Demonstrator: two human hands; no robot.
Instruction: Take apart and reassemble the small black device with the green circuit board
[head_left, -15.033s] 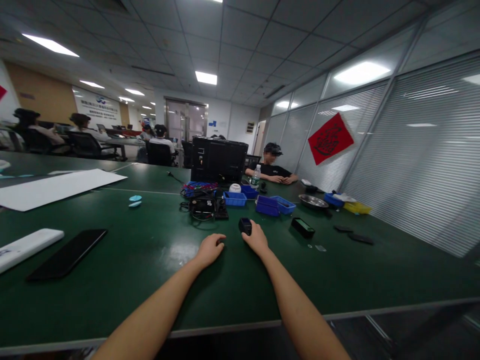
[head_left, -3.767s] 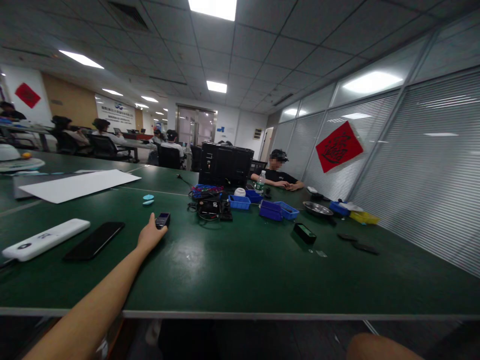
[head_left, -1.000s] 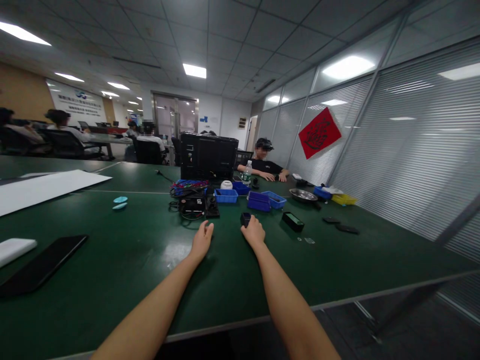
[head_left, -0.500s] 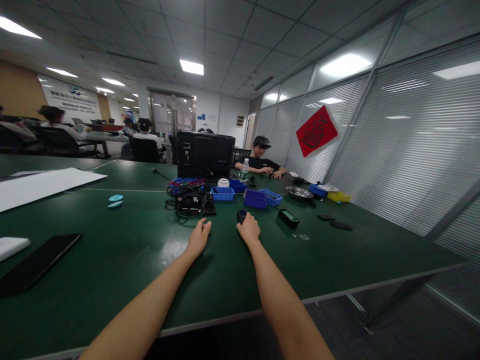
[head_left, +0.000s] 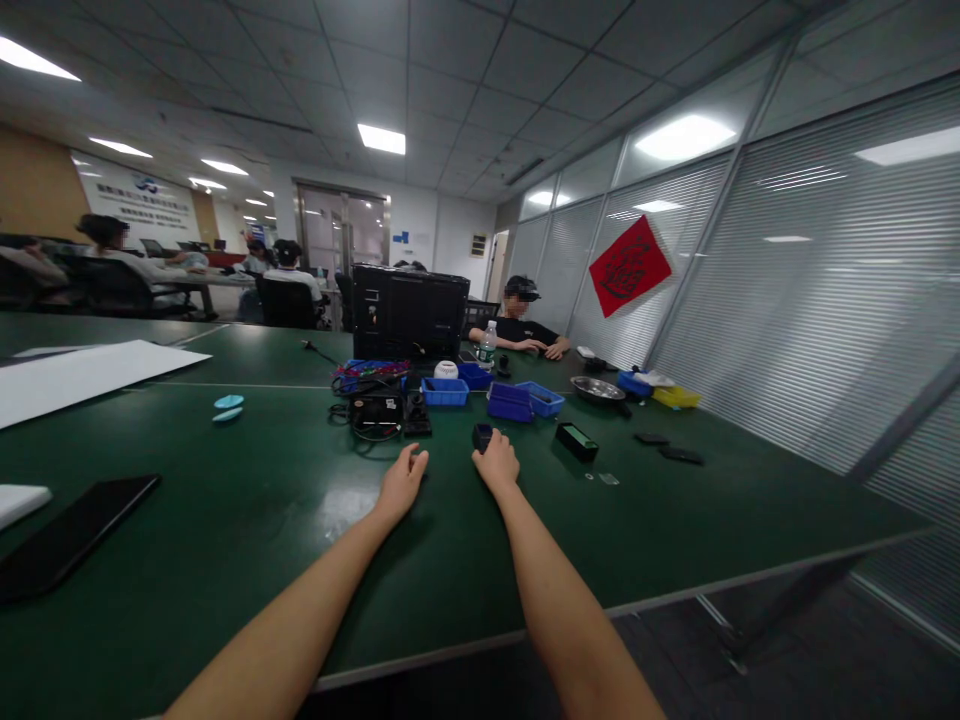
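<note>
The right hand [head_left: 496, 464] grips a small black device [head_left: 481, 435] on the green counter [head_left: 262, 520]. The left hand [head_left: 403, 482] rests just beside it, loosely open, palm down

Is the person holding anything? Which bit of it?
The right hand seems to grip the near end of a small black gadget on the green table. The left hand rests on the table, holding nothing.

Blue bins [head_left: 444, 391] mid-table beside cable tangle [head_left: 373, 412]; black phone [head_left: 71, 535] near left edge; steel bowl [head_left: 597, 389] farther right.
</note>
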